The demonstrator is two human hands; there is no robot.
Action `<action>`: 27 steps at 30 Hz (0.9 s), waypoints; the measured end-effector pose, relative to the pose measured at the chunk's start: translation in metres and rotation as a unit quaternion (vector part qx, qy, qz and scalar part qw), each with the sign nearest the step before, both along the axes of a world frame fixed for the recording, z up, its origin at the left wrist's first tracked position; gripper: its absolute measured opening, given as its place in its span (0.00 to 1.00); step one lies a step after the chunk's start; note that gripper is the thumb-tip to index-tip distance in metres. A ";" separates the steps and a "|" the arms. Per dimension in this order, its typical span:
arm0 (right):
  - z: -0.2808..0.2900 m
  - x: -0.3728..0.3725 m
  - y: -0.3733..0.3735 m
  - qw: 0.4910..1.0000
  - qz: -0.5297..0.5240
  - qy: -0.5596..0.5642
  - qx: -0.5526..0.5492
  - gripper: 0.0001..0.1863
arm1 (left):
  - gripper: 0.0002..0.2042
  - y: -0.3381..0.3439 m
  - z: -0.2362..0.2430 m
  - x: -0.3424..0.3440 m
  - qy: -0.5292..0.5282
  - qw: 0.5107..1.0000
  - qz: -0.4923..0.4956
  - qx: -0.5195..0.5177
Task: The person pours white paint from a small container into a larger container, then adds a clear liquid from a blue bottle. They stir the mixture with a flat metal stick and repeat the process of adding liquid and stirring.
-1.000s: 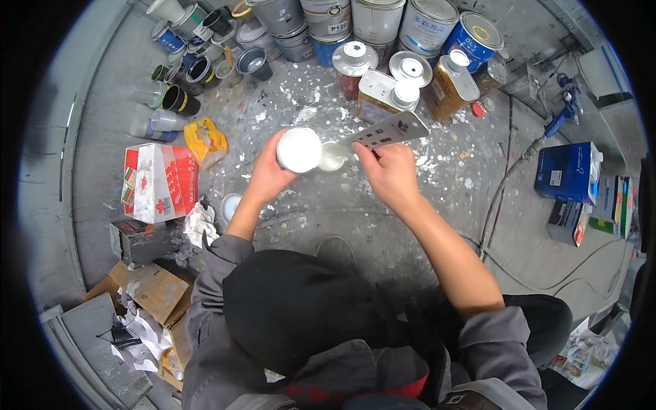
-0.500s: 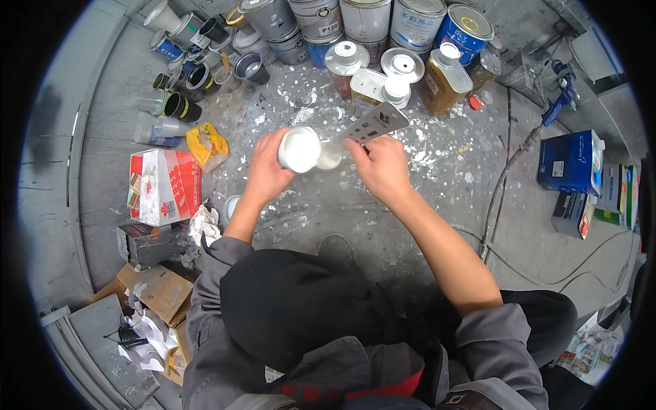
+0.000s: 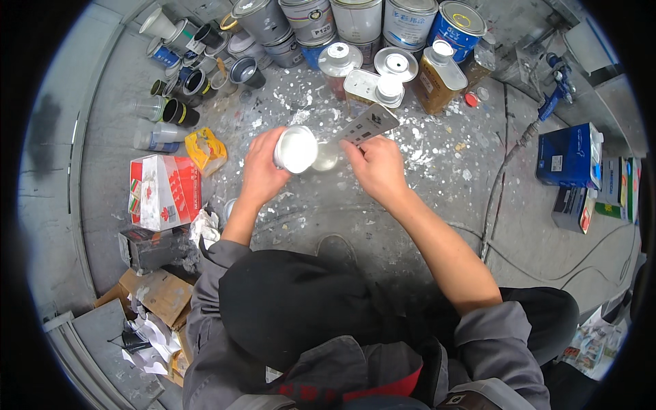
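left hand [image 3: 265, 171]: the grip is curled round the left side of a small white tub [image 3: 296, 150], closed only as far as the tub's width lets it.
small white tub: held above the paint-spattered floor [image 3: 424, 205], in front of the person, tipped to the right, with white showing in its mouth.
translucent cup [image 3: 326, 158]: between the two hands, just right of the tub's rim, pale inside; from where i stand i can't tell if the two touch.
right hand [image 3: 377, 166]: the grip is pinched tight, thumb uppermost, on a flat grey mixing ruler [image 3: 373, 125] with dark square marks.
mixing ruler: slants up and rightward from the fingers; its lower end is near the cup, too hidden to say if it dips in.
beyond the hands: a white-capped rectangular tin [image 3: 365, 83], an amber tin [image 3: 441, 85] and a row of round paint cans [image 3: 357, 26].
left side: a yellow packet [image 3: 206, 150], a red-and-white carton [image 3: 164, 195] and a torn cardboard box [image 3: 160, 290].
right side: a blue spray gun [image 3: 552, 104] on a grey hose [image 3: 508, 160], and a blue rectangular can [image 3: 568, 156].
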State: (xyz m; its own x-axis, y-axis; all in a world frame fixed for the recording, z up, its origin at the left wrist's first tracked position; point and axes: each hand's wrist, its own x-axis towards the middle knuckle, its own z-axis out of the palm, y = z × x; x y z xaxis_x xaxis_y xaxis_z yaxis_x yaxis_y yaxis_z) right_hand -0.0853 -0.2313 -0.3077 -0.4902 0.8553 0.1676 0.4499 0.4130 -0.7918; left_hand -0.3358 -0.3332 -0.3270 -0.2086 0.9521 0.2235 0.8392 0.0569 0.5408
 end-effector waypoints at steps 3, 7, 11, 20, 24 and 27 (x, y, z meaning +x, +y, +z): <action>0.001 0.000 0.001 1.000 0.010 -0.010 -0.005 0.16 | 0.35 -0.001 0.001 -0.004 0.015 1.000 0.000 0.003; 0.001 0.000 0.001 1.000 0.005 -0.003 0.000 0.17 | 0.35 0.000 0.007 -0.003 0.026 1.000 -0.003 0.005; 0.002 0.001 0.000 1.000 0.006 -0.007 0.003 0.17 | 0.35 0.001 0.013 -0.003 0.041 0.999 -0.007 0.012; 0.005 0.001 0.000 1.000 0.004 -0.011 -0.004 0.16 | 0.35 0.002 0.020 -0.003 0.059 0.998 -0.014 0.021; 0.006 0.001 0.000 1.000 0.002 -0.007 -0.005 0.15 | 0.35 0.002 0.023 -0.002 0.071 0.997 -0.017 0.026; 0.005 0.001 0.001 1.000 0.002 -0.005 -0.008 0.14 | 0.35 0.002 0.023 -0.001 0.070 0.997 -0.019 0.028</action>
State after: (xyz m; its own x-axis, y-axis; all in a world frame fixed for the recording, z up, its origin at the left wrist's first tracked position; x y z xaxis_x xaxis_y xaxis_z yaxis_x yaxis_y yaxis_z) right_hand -0.0841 -0.2302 -0.3031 -0.4946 0.8562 0.1492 0.4566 0.4021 -0.7936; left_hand -0.3367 -0.3312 -0.3036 -0.1349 0.9440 0.3011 0.9078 -0.0040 0.4193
